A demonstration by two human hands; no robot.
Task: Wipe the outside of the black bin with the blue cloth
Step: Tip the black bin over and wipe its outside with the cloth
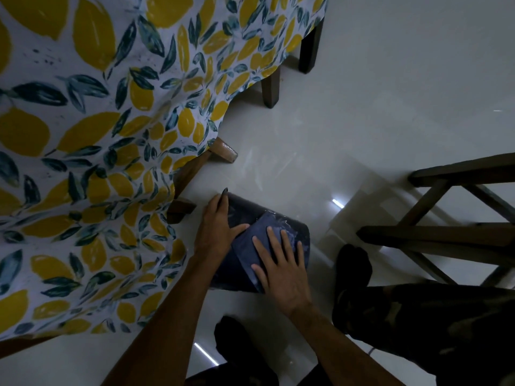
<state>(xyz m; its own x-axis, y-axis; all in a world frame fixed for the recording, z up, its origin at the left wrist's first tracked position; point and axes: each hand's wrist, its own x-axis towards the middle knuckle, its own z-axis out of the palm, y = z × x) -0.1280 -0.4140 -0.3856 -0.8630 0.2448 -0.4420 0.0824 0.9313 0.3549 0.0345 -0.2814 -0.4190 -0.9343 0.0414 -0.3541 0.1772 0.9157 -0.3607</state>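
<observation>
The black bin (245,211) lies tilted on its side on the pale tiled floor, low in the middle of the view. A folded blue cloth (257,238) is spread over its upper side. My right hand (281,264) lies flat on the cloth with fingers spread, pressing it against the bin. My left hand (216,227) grips the bin's left edge, fingers curled over the rim and thumb reaching toward the cloth. The bin's lower side is hidden behind my hands and forearms.
A table draped in a lemon-print cloth (83,135) hangs close on the left, with wooden legs (270,87) showing beneath. A dark wooden chair frame (446,218) stands to the right. My knees and feet (354,274) are beside the bin.
</observation>
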